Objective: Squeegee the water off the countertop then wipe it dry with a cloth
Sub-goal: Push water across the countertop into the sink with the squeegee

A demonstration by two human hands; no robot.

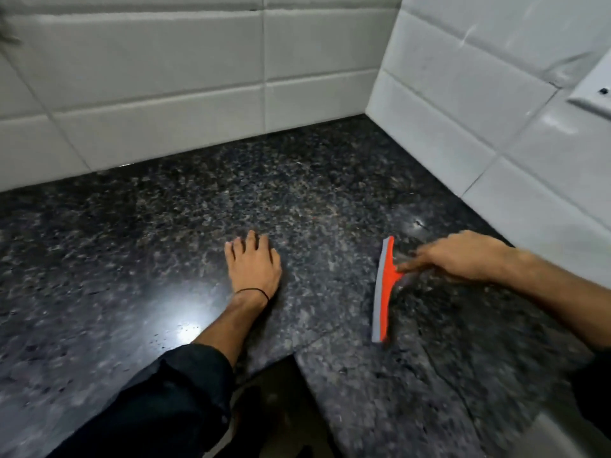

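While the left hand [253, 264] lies flat with fingers spread on the dark countertop [198, 200] at centre frame, the right hand [463, 259] is blurred. Its fingers reach the orange squeegee [383, 289] handle at right; whether they grip it I cannot tell.

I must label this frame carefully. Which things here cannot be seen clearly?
- Head view: the right hand is motion-blurred, so its grip on the orange squeegee is unclear.
- Squeegee handle: hidden under that hand.
- Water on the countertop: glare and speckle hide it.
- Cloth: not in view.
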